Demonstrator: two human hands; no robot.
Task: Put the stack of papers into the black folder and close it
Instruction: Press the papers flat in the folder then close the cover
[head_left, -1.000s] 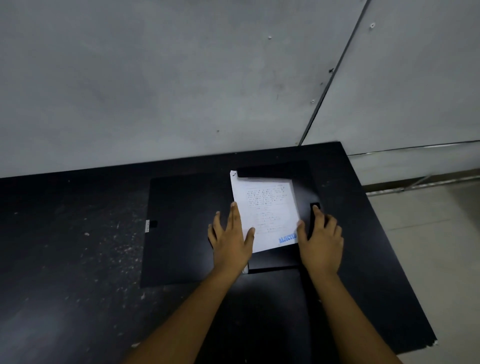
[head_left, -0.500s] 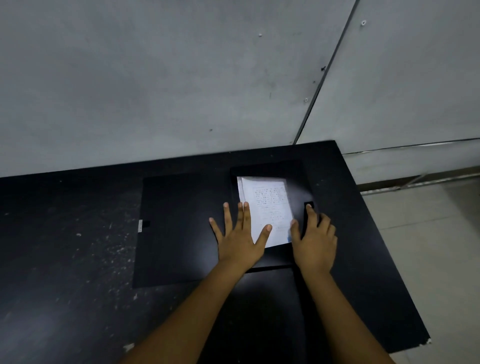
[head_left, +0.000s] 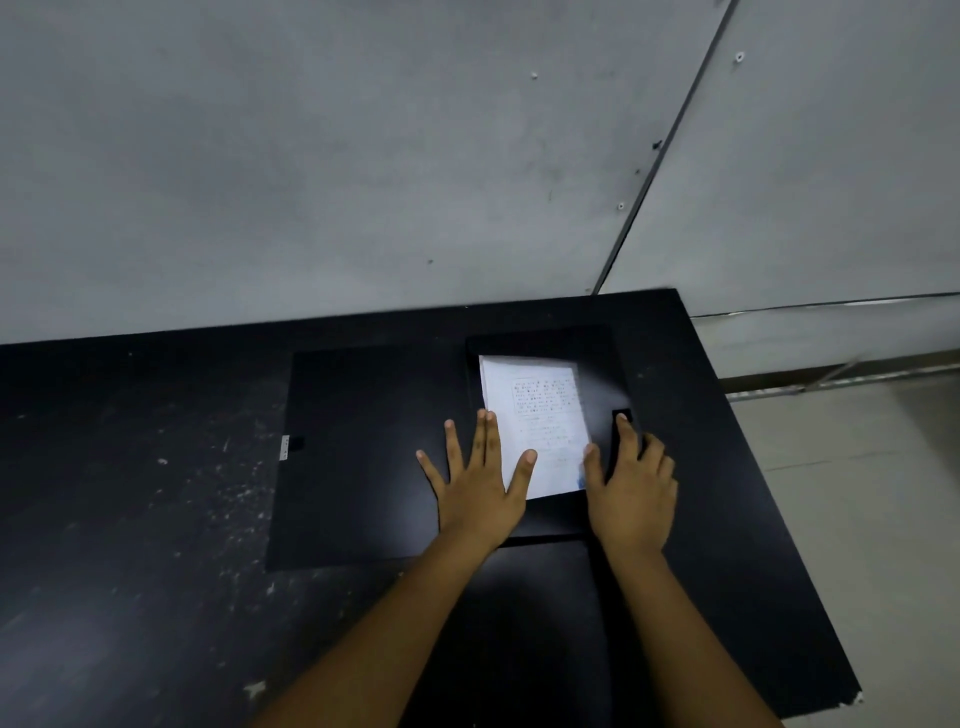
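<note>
My left hand (head_left: 475, 486) lies spread flat, thumb on the papers (head_left: 537, 421); my right hand (head_left: 631, 480), flat too, steadies the folder (head_left: 374, 447) beside them. I should square the stack, then swing the cover lying beyond my left hand over.

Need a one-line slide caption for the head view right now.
Both hands, left and right, lie flat, settling the stack of papers into the open black folder.

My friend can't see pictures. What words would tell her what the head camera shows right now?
Two bare hands press flat on an open black folder lying on a black table: the left hand spreads across the fold and the edge of a stack of papers in the folder's right half, and the right hand rests beside the stack. A grey wall stands behind.
</note>
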